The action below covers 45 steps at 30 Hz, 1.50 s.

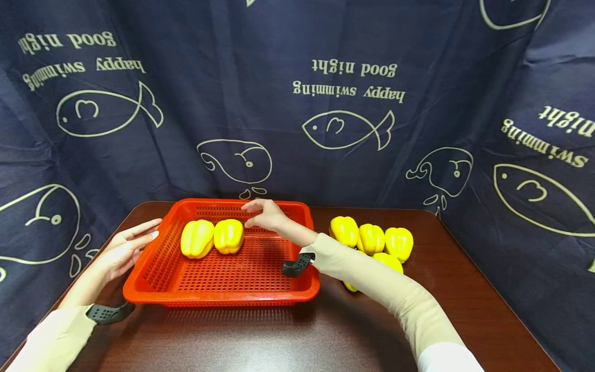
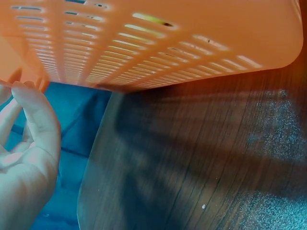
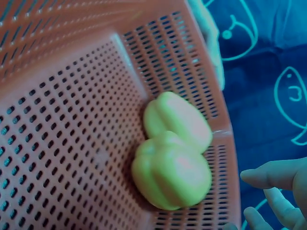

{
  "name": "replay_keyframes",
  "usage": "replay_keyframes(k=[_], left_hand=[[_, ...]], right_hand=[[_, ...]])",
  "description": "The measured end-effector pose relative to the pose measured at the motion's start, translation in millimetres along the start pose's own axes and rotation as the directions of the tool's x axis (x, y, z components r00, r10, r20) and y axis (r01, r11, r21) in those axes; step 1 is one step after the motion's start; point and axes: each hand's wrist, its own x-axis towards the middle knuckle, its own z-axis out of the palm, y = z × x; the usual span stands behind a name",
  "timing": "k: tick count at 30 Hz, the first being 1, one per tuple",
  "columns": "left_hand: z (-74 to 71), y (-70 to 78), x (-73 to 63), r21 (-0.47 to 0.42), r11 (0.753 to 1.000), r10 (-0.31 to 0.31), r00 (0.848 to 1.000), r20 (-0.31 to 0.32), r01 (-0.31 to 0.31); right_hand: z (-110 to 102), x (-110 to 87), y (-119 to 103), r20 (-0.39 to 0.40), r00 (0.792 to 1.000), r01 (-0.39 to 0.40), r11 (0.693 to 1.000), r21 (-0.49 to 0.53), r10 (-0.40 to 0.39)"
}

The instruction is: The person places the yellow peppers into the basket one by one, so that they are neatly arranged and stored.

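In the head view, two yellow bell peppers (image 1: 197, 239) (image 1: 229, 236) sit side by side in the left back part of a red perforated plastic basket (image 1: 223, 297). My right hand (image 1: 267, 217) is over the basket, just right of the nearer-to-centre pepper. Its fingers are loosely bent and spread, with nothing between them. At the basket's left rim, my left hand (image 1: 123, 253) touches the outside with fairly straight fingers. The left wrist view shows fingertips of the left hand (image 2: 29, 139) against the rim. Both peppers (image 3: 172, 172) are apart from the right hand (image 3: 283, 187) in the right wrist view.
A group of several yellow bell peppers (image 1: 371, 238) lies on the brown table (image 1: 465, 294) to the basket's right, partly hidden by my right sleeve (image 1: 386, 284). Behind the table hangs a dark blue curtain (image 1: 279, 170) with fish and whale drawings.
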Motion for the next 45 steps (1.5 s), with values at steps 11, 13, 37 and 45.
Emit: replay_keyframes(k=[11, 13, 37, 45], left_hand=[[-0.2, -1.4, 0.4, -0.030, 1.000, 0.001, 1.000, 0.027, 0.000], [-0.3, -1.1, 0.5, -0.029, 1.000, -0.001, 1.000, 0.031, 0.002], [-1.7, -1.5, 0.1, -0.024, 1.000, -0.017, 0.999, 0.051, 0.018], [-0.5, -1.6, -0.1, -0.020, 1.000, -0.016, 0.999, 0.037, 0.017]], right_hand=[[-44, -12.4, 6, -0.030, 0.999, -0.020, 0.995, 0.100, 0.023], [-50, -16.1, 10, -0.046, 0.999, -0.008, 0.996, 0.088, 0.012], [-108, -75.3, 46, -0.182, 0.982, 0.066, 0.994, 0.090, -0.049], [-133, -94.6, 60, -0.221, 0.974, 0.053, 0.998, 0.046, -0.042]])
